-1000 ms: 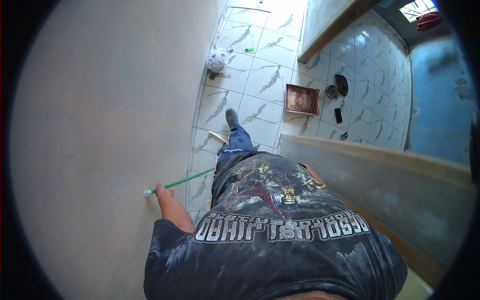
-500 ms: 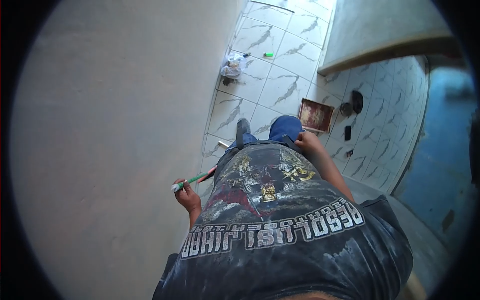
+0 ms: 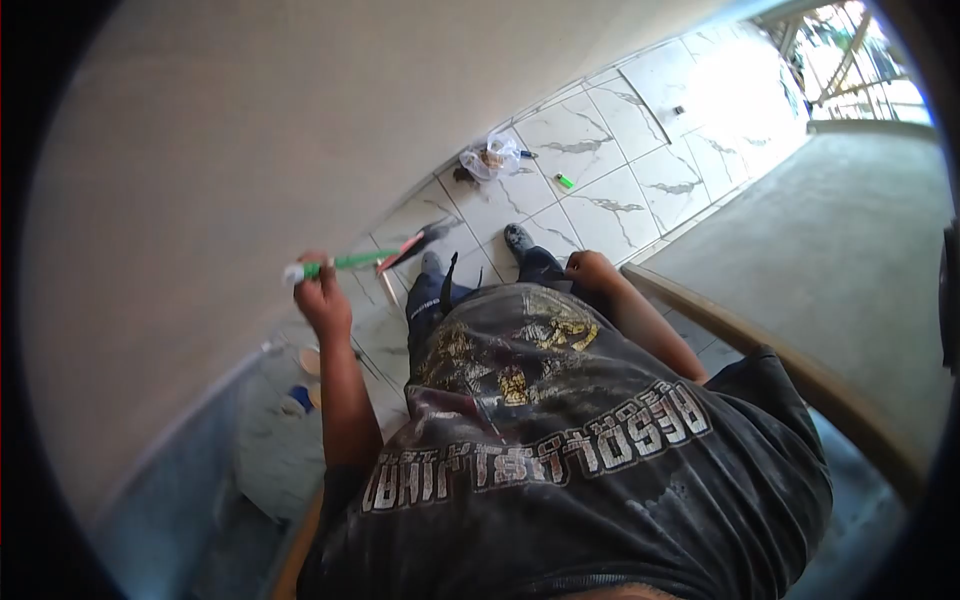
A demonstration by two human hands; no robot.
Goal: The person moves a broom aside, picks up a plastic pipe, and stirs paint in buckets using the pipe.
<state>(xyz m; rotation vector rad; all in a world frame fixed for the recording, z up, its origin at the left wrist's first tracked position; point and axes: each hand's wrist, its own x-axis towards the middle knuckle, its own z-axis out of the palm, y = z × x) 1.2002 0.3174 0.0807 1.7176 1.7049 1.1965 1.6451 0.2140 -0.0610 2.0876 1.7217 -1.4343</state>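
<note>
The left hand (image 3: 322, 303) grips the broom (image 3: 368, 259) beside the wall (image 3: 200, 170). It is green, with 1 white end (image 3: 294, 273) and a red-and-dark head (image 3: 404, 251). If the right hand (image 3: 592, 271) holds something, I cannot tell.

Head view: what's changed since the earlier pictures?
Your left hand has swung the green-handled, pink-and-black-headed tool forward, so its head now shows out ahead of you. Your right hand, hidden at first, is in view. The camera has turned left, putting the red rectangular tray out of sight. Unchanged: the left hand's grip, plus the clear plastic bag and bright green lighter on the white marbled tiles.
</note>
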